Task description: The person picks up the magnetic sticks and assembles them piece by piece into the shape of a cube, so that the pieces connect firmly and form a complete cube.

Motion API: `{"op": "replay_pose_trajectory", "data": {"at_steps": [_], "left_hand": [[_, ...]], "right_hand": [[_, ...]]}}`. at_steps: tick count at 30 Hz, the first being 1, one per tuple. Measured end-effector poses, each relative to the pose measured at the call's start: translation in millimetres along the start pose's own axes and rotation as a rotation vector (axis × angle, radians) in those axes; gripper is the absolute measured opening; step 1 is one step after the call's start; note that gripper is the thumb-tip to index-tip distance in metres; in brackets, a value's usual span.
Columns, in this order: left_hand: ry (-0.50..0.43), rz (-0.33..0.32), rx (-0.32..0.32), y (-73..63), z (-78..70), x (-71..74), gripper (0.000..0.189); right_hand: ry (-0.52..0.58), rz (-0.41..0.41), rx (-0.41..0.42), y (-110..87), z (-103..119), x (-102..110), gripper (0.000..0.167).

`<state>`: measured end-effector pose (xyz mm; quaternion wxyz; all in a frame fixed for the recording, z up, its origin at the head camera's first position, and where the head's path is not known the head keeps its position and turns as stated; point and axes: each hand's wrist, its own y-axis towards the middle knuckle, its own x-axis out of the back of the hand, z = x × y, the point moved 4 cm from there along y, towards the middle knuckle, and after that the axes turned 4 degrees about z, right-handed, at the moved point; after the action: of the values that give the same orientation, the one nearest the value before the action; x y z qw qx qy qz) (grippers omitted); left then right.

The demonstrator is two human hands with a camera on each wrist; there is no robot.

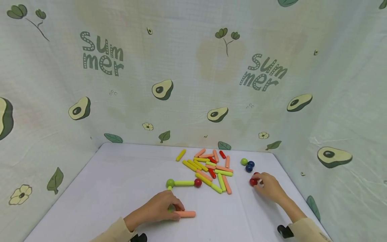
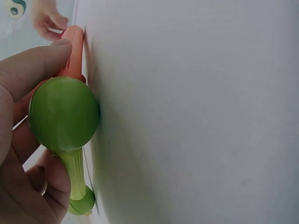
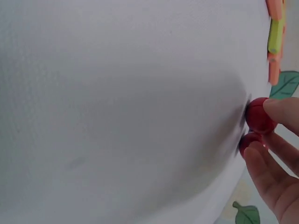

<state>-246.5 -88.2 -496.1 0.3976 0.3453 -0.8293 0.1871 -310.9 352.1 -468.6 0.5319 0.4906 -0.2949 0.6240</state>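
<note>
The left hand (image 1: 161,206) has its fingers clamped on an orange stick (image 1: 188,214), seemingly steadying it against the green ball (image 2: 64,114) beside them, while the right hand (image 1: 269,188) pinches a red ball (image 3: 259,115) between its fingers.

- Left word (image 1: 104,61): "summer", split over two lines as "sum" and "mer", in grey-green letters, some dotted; it stands on the cloth (image 1: 181,50), well beyond and above the left fingers (image 1: 179,203) and off to their left.
- Right word (image 1: 263,72): again "summer", broken the same way, sloping down rightward; on the same cloth, well beyond and above the right fingers (image 1: 260,176), nearly in line with them.
</note>
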Motion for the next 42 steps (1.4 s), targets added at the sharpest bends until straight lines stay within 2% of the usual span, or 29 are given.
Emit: {"op": "replay_pose_trajectory", "data": {"at_steps": [5,10,14,19,24,31,37,42], "left_hand": [[-0.008,-0.005,0.002,1.5,-0.1,0.3,0.021],[-0.021,-0.006,-0.001,1.7,-0.5,0.2,0.021],[-0.028,-0.005,-0.005,1.1,0.4,0.5,0.02],[-0.038,-0.005,-0.004,-0.1,1.6,1.4,0.02],[-0.047,-0.002,-0.002,-0.5,1.0,1.7,0.02],[-0.032,-0.003,-0.009,-0.6,-0.3,2.3,0.018],[-0.022,0.013,-0.003,-0.9,1.9,1.6,0.017],[-0.024,0.017,0.003,0.4,3.3,0.5,0.017]], "right_hand": [[0.015,0.011,0.015,2.0,-4,-2,0.033],[0.009,0.002,0.002,2.0,4,-3,0.033],[0.049,0.002,0.0,0.2,24,-1,0.034],[0.12,0.031,0.053,-2.9,59,-4,0.034],[0.188,0.131,0.114,-12.7,93,-22,0.032],[0.326,0.274,0.154,-23.6,134,-51,0.031],[0.417,0.361,0.166,-26.3,158,-72,0.025],[0.446,0.383,0.185,-26.6,172,-81,0.022]]}}
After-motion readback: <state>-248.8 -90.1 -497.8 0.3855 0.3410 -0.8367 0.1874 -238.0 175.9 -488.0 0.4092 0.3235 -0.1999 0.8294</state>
